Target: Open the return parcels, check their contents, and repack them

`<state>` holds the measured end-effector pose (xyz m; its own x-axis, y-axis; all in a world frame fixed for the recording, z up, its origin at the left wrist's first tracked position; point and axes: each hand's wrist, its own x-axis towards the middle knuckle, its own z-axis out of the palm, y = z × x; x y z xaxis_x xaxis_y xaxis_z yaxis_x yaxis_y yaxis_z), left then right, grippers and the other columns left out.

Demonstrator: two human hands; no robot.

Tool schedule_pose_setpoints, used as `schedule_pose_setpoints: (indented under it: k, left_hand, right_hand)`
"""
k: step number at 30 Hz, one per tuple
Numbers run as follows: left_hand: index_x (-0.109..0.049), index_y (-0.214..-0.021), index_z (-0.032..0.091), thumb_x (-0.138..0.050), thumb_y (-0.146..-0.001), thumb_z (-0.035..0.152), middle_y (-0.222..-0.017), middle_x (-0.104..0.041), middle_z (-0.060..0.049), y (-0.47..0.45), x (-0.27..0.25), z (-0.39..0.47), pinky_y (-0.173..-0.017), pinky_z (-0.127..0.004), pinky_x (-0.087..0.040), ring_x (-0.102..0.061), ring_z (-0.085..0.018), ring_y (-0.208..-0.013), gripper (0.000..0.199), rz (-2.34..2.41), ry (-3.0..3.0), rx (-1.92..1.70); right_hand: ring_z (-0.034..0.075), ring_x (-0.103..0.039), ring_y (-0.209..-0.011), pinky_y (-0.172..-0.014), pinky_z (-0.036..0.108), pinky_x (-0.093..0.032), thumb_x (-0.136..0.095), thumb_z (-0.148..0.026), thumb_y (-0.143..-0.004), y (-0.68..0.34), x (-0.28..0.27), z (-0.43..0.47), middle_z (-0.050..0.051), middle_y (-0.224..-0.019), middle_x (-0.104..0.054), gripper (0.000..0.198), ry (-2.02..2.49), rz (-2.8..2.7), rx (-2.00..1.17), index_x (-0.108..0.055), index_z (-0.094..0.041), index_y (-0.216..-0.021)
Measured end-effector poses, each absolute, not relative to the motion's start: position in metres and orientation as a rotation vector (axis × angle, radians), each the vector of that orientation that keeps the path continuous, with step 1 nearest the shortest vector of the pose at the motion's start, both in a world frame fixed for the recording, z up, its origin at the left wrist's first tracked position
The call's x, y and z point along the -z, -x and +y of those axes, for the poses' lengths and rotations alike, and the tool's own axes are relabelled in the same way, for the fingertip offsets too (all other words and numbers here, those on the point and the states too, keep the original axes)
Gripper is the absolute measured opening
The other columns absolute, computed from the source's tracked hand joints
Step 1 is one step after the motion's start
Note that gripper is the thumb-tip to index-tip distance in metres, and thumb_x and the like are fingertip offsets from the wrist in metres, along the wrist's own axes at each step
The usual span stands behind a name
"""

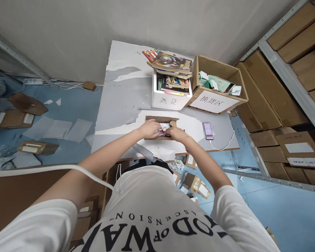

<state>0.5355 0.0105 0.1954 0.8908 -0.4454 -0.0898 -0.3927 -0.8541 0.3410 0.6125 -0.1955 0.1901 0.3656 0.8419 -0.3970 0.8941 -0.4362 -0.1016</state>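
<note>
A small cardboard box (153, 119) lies with its top open near the front edge of the table, flaps standing at the back and right. Both hands reach into it. My left hand (150, 128) is over the left part, fingers bent down onto a wrapped item (163, 127) with white, red and dark patches. From the right, my right hand (176, 134) dips its fingers in at the same item. The fingertips of both hands are partly hidden inside the box, and the item's kind cannot be made out.
Behind the box stand a white foam bin (157, 99) stacked with books (172, 63) and a carton (220, 104) holding green and white packages. A phone (208, 131) on a white cable lies at right. Shelves of cartons (299, 147) line the right; opened boxes (38, 147) and paper litter the floor.
</note>
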Motion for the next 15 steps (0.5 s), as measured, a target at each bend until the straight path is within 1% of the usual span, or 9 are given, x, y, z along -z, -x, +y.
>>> schedule_pose_setpoints:
  k: [2, 3, 5, 6, 8, 10, 12, 15]
  left_hand:
    - [-0.069, -0.098, 0.017, -0.05, -0.085, 0.029, -0.101, -0.071, -0.012, -0.548, -0.196, -0.011, -0.093, -0.04, -0.042, -0.064, -0.026, -0.097, 0.026, -0.567, -2.833, 0.467]
    - [-0.07, -0.095, 0.016, -0.054, -0.082, 0.024, -0.099, -0.071, -0.013, -0.553, -0.194, -0.018, -0.089, -0.04, -0.043, -0.065, -0.028, -0.095, 0.022, -0.501, -2.877, 0.588]
    - [-0.072, -0.092, 0.014, -0.056, -0.079, 0.014, -0.098, -0.071, -0.017, -0.557, -0.188, -0.026, -0.088, -0.044, -0.042, -0.064, -0.031, -0.097, 0.021, -0.367, -2.939, 0.736]
    - [-0.072, -0.091, 0.012, -0.055, -0.079, 0.011, -0.099, -0.071, -0.019, -0.556, -0.184, -0.026, -0.09, -0.048, -0.039, -0.062, -0.033, -0.101, 0.022, -0.314, -2.97, 0.74]
    - [-0.073, -0.092, 0.011, -0.051, -0.081, 0.009, -0.102, -0.069, -0.021, -0.548, -0.176, -0.025, -0.098, -0.055, -0.029, -0.056, -0.037, -0.11, 0.025, -0.208, -3.049, 0.662]
    - [-0.072, -0.098, 0.011, -0.048, -0.081, 0.01, -0.109, -0.067, -0.021, -0.535, -0.169, -0.023, -0.103, -0.06, -0.018, -0.05, -0.039, -0.118, 0.029, -0.087, -3.13, 0.593]
    - [-0.07, -0.108, 0.013, -0.045, -0.081, 0.01, -0.116, -0.064, -0.02, -0.522, -0.163, -0.023, -0.107, -0.061, -0.01, -0.045, -0.038, -0.122, 0.036, 0.002, -3.193, 0.565]
    - [-0.065, -0.117, 0.014, -0.039, -0.081, 0.009, -0.121, -0.061, -0.018, -0.513, -0.158, -0.027, -0.111, -0.059, -0.006, -0.042, -0.036, -0.125, 0.044, 0.017, -3.258, 0.501]
  right_hand:
    - [0.024, -0.063, -0.098, -0.084, 0.032, -0.045, -0.048, -0.012, -0.087, -0.618, -0.192, -0.177, 0.013, -0.105, -0.071, 0.027, -2.34, 1.527, 0.595, -0.069, -0.015, -0.104]
    - [0.025, -0.064, -0.096, -0.085, 0.033, -0.044, -0.049, -0.012, -0.087, -0.618, -0.192, -0.171, 0.015, -0.101, -0.072, 0.025, -2.288, 1.51, 0.581, -0.071, -0.014, -0.098]
    - [0.026, -0.065, -0.093, -0.092, 0.036, -0.039, -0.045, -0.009, -0.087, -0.616, -0.192, -0.169, 0.017, -0.096, -0.072, 0.028, -2.249, 1.492, 0.554, -0.072, -0.011, -0.091]
    - [0.026, -0.065, -0.093, -0.094, 0.038, -0.037, -0.042, -0.008, -0.088, -0.615, -0.192, -0.172, 0.018, -0.096, -0.071, 0.03, -2.251, 1.487, 0.524, -0.072, -0.01, -0.091]
    - [0.026, -0.064, -0.093, -0.096, 0.04, -0.034, -0.037, -0.006, -0.089, -0.611, -0.193, -0.184, 0.019, -0.1, -0.07, 0.035, -2.274, 1.444, 0.421, -0.071, -0.008, -0.097]
    - [0.026, -0.062, -0.095, -0.095, 0.041, -0.032, -0.034, -0.005, -0.089, -0.608, -0.192, -0.198, 0.019, -0.104, -0.068, 0.037, -2.314, 1.383, 0.311, -0.069, -0.007, -0.101]
    - [0.026, -0.059, -0.096, -0.093, 0.041, -0.032, -0.033, -0.006, -0.09, -0.604, -0.189, -0.211, 0.019, -0.108, -0.065, 0.038, -2.348, 1.36, 0.241, -0.067, -0.009, -0.106]
    - [0.026, -0.055, -0.098, -0.088, 0.041, -0.033, -0.03, -0.007, -0.092, -0.6, -0.18, -0.222, 0.018, -0.113, -0.062, 0.039, -2.38, 1.384, 0.169, -0.063, -0.01, -0.112]
